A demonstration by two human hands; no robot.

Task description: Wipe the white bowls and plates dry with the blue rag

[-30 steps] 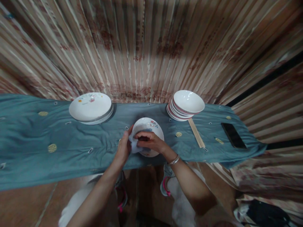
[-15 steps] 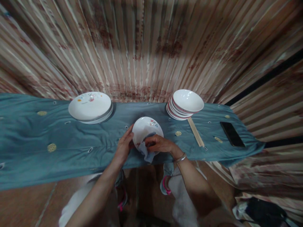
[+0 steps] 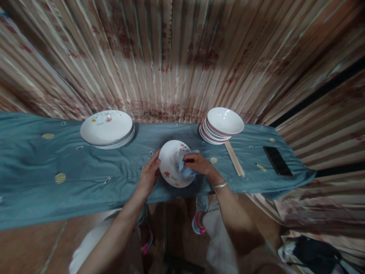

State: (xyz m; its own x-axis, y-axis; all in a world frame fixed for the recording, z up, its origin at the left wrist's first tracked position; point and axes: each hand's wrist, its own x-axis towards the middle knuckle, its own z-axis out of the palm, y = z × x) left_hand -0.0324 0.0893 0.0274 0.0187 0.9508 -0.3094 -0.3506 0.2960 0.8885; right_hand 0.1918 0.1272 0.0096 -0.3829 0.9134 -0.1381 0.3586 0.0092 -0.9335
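A small white plate with a floral pattern is at the front middle of the cloth-covered table. My left hand grips its left rim, thumb on the near face and the other fingers partly hidden at the edge. In my right hand is a bunched light-blue cloth, pressed to the right side of the plate's face. A silver bangle circles my right wrist. Flowers show along the plate's upper and lower edges; the cloth covers part of the right side.
To the left stands a stack of larger floral plates. Stacked white bowls stand at the back right, with chopsticks in front of them. A black phone lies farther right. Pleated curtains hang behind the table.
My right hand has moved the cloth from the plate's lower middle up and to the right, uncovering the flowers near the lower edge. My left hand keeps its hold on the rim.
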